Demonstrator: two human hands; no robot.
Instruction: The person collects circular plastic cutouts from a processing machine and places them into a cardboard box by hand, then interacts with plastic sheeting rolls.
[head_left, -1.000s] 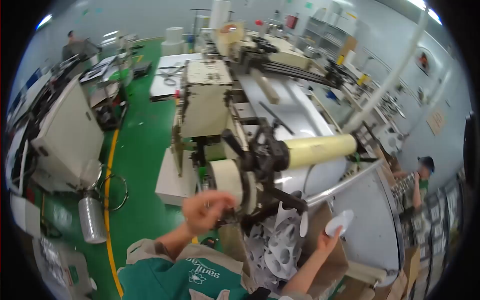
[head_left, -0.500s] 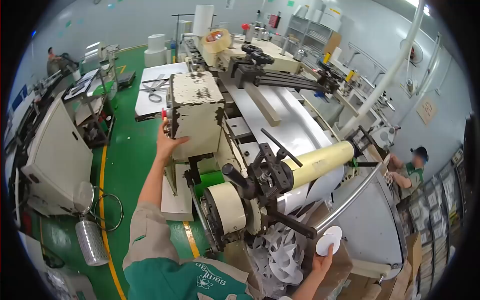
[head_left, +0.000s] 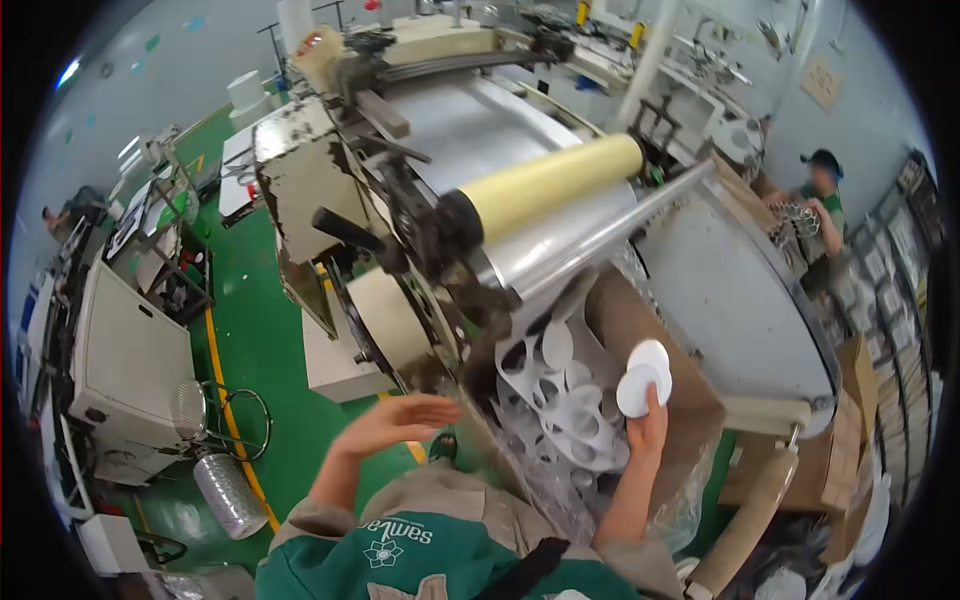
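Note:
White round discs [head_left: 643,380], overlapping each other, are pinched in my right hand [head_left: 648,428], over the right part of an open cardboard box [head_left: 690,390]. Inside that box lies a tangle of white sheet waste [head_left: 575,415] with round holes. My left hand [head_left: 400,420] holds nothing; its fingers are stretched toward the box, a little below the cream roll [head_left: 392,315] on the machine. Beyond the box is a yellow roller [head_left: 550,185], with a silver sheet [head_left: 470,125] running under it.
A co-worker [head_left: 820,200] stands at the right, holding something metallic. A grey cabinet [head_left: 130,350] and a perforated metal cylinder [head_left: 230,495] are on the left over the green floor [head_left: 250,300]. A thick tan roll [head_left: 750,520] leans at the lower right.
My left hand has left the side of the machine's box-shaped housing and come down toward my body. The view has turned downward, and the discs remain in my right hand.

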